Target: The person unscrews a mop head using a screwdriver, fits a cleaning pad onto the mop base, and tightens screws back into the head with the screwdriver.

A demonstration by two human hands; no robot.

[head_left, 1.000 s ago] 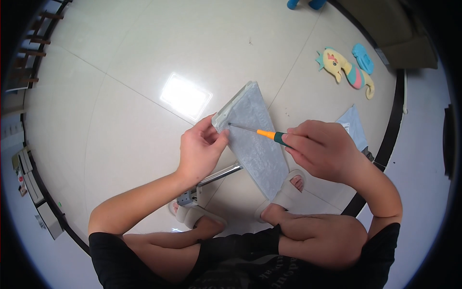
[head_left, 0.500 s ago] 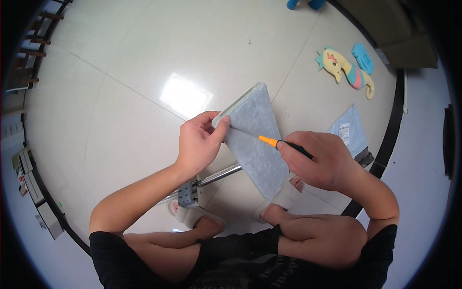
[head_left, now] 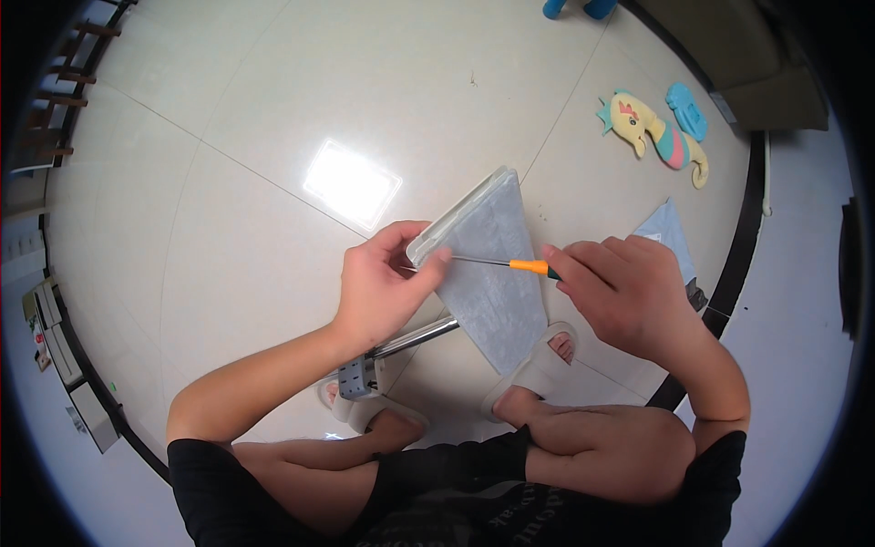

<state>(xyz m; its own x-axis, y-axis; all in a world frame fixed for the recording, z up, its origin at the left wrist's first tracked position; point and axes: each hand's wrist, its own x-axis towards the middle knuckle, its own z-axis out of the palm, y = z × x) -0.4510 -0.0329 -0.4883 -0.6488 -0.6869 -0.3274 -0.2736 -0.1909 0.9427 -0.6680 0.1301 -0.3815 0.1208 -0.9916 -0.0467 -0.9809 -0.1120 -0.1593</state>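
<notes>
A flat mop head [head_left: 499,287] with a grey pad and a pale rim stands tilted in front of me. My left hand [head_left: 385,283] is closed round its left corner, thumb on the grey face and fingers behind the rim. In my right hand [head_left: 629,287] is a screwdriver [head_left: 524,266] with an orange and dark green handle, most of the handle hidden by the fingers. Its metal shaft points left, the tip end at my left thumb; what the tip touches is hidden. Below the pad runs a shiny metal pole [head_left: 417,337] with a grey bracket [head_left: 355,376].
My slippered feet are on the tiled floor below. A blue-grey plastic package [head_left: 667,232] lies beyond my right hand. Farther right are a seahorse plush toy [head_left: 661,132] and a blue toy [head_left: 686,111]. Brown furniture [head_left: 775,82] stands along the right wall.
The screwdriver has swung to lie nearly level, and my right hand has shifted slightly right. The mop head and my left hand have moved a little down and to the right.
</notes>
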